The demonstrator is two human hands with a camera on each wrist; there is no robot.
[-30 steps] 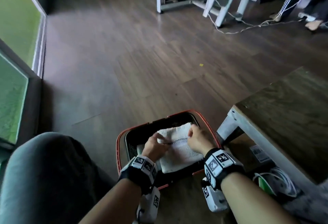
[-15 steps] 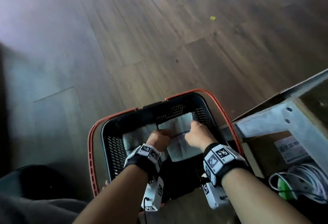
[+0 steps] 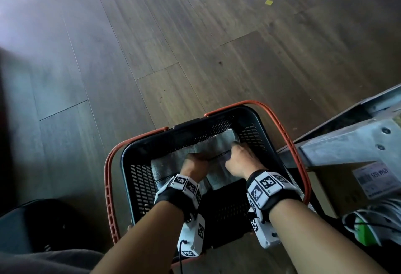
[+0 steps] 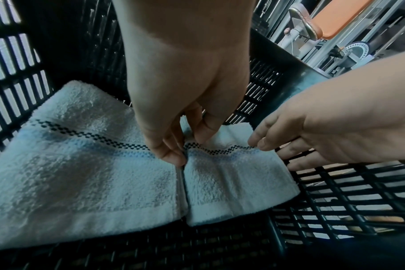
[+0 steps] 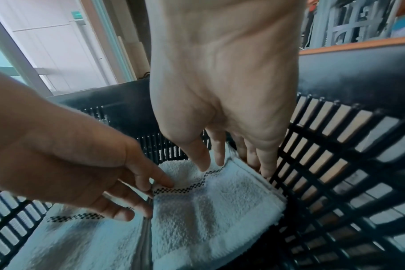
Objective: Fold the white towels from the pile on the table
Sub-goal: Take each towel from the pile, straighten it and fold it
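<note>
A black basket [image 3: 141, 184] with red handles stands on the wooden floor. Two folded white towels with a checkered stripe lie side by side inside it. The left towel [image 3: 165, 165] [image 4: 81, 164] lies flat and untouched. My left hand [image 3: 195, 163] [image 4: 188, 146] pinches the left edge of the right towel [image 3: 219, 143] [image 4: 231, 179] at the stripe. My right hand [image 3: 238, 156] [image 5: 210, 162] has straight fingers. Its thumb and forefinger touch the towel [image 5: 208, 210] from above, and the other fingers reach down between the towel's right edge and the basket wall.
A grey metal table frame [image 3: 347, 143] stands just right of the basket. Under it are a cardboard box [image 3: 373, 178] and coiled white cables [image 3: 379, 219]. My dark-clothed knee [image 3: 32, 241] is at lower left. Bare wooden floor stretches ahead.
Both hands have gone down into the basket with the towel, which now lies beside the other one. The head view has tilted down, and my right fingers have straightened.
</note>
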